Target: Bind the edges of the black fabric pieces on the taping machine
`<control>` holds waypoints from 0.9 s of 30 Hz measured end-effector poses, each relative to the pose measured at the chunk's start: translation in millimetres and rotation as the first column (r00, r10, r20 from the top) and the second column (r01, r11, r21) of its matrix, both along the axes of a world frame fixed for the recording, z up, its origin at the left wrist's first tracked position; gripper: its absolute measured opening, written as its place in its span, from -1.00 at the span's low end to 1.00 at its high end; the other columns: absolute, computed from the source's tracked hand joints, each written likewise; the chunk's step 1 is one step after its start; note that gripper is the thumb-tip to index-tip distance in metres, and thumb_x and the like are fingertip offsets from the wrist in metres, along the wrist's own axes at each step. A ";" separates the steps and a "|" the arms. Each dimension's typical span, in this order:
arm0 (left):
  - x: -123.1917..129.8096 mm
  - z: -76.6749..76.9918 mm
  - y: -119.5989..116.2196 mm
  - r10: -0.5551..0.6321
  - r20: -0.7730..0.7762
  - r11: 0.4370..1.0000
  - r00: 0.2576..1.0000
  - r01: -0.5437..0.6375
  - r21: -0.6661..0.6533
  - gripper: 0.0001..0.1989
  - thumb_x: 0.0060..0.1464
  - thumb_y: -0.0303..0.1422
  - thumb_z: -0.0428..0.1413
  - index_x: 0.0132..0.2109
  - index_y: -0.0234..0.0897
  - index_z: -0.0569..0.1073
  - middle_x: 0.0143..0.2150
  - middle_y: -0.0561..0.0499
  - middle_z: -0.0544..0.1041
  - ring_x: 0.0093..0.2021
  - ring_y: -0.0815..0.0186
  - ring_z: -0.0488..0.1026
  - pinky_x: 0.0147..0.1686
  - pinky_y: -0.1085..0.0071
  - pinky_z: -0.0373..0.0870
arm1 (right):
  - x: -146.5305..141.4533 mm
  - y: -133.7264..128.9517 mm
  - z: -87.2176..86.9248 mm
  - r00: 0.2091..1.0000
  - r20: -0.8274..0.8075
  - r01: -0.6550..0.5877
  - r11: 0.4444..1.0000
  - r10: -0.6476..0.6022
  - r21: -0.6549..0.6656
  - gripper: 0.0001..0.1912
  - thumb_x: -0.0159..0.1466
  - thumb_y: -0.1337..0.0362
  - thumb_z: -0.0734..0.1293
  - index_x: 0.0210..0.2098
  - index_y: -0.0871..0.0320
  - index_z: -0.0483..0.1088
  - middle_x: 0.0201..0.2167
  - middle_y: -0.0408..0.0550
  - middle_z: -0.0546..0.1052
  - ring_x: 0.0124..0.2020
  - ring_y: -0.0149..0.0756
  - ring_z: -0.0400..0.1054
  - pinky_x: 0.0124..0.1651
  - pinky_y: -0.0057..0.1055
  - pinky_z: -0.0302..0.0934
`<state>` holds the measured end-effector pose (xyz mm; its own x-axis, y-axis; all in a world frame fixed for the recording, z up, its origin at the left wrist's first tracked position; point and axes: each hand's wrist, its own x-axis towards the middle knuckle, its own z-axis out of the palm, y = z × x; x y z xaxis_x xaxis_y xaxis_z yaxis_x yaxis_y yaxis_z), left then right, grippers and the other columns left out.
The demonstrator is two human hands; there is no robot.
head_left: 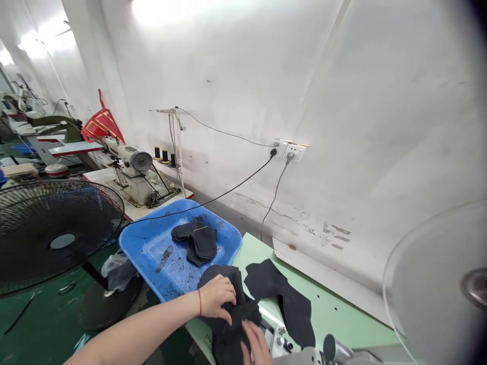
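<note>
My left hand (218, 298) is over a pile of black fabric pieces (222, 276) at the edge of the green table, with its fingers and thumb curled onto the cloth. Close by at the bottom, my right hand (257, 345) has its fingers and thumb around the nearer black fabric (231, 340); it is partly cut off by the frame and slightly blurred. Another cut black fabric piece (283, 294) lies flat to the right. Behind the pile, a blue plastic tub (152, 253) holds a stack of black fabric pieces (203, 243), tied with a light thread.
Metal machine parts (281, 342) stand by my right hand on the green table (342, 319). A black floor fan (61, 238) is at left, a sewing machine (133, 167) beyond the tub. A black cable (228, 192) runs from the wall socket (294, 151) across the tub. A translucent disc (437, 274) is at right.
</note>
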<state>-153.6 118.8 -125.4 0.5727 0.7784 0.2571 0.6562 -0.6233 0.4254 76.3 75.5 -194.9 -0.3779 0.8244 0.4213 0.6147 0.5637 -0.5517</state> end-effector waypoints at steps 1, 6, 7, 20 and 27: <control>-0.4 -1.0 -1.7 -0.008 -0.019 1.000 1.000 0.009 0.018 -0.50 -0.17 0.11 0.16 -0.26 -0.21 0.42 -0.20 0.05 0.52 -0.14 0.26 0.33 -0.20 0.30 0.09 | -8.0 8.1 1.0 0.999 0.021 -0.036 0.998 0.035 0.046 -0.68 0.29 0.24 0.18 0.03 0.03 0.27 -0.01 0.07 0.40 -0.02 -0.13 0.32 -0.08 -0.16 0.35; -0.4 -2.0 -7.9 -0.011 -0.117 0.998 0.993 0.018 0.064 -0.61 -0.04 0.05 0.11 -0.32 -0.20 0.41 -0.37 0.08 0.52 -0.10 0.24 0.31 -0.11 0.26 0.03 | -18.5 43.7 14.2 0.994 0.074 -0.095 0.987 0.086 0.133 -0.81 0.18 0.22 0.30 -0.19 0.05 0.37 -0.21 0.08 0.45 -0.17 0.00 0.36 -0.19 -0.04 0.33; 0.3 -1.5 -7.7 -0.006 -0.134 0.998 0.991 0.015 0.063 -0.61 -0.03 0.04 0.11 -0.33 -0.21 0.41 -0.39 0.08 0.52 -0.12 0.25 0.32 -0.12 0.26 0.03 | -17.4 46.5 17.2 0.993 0.085 -0.098 0.986 0.087 0.135 -0.83 0.18 0.22 0.31 -0.22 0.06 0.36 -0.23 0.08 0.45 -0.18 0.01 0.35 -0.20 -0.03 0.31; -2.5 30.8 -14.2 -0.045 -0.065 0.998 0.997 0.048 0.044 -0.69 -0.02 -0.05 0.16 -0.20 -0.13 0.44 -0.03 0.04 0.48 0.06 0.16 0.26 -0.02 0.20 0.06 | -22.9 33.5 69.1 0.954 0.159 -0.254 0.967 0.253 -0.012 -0.86 0.19 0.41 0.19 -0.39 0.06 0.33 -0.41 -0.08 0.44 -0.30 -0.15 0.31 -0.21 -0.15 0.23; -11.6 81.6 -30.9 0.083 0.266 0.982 0.960 -0.033 -0.186 -0.86 -0.04 -0.28 0.23 -0.35 -0.23 0.46 -0.28 0.03 0.53 -0.11 0.29 0.40 -0.03 0.36 0.21 | -32.7 26.9 129.7 0.956 0.052 -0.276 0.943 0.290 -0.187 -0.87 0.23 0.26 0.21 -0.22 0.02 0.34 -0.25 -0.10 0.51 -0.21 -0.22 0.37 -0.09 -0.25 0.25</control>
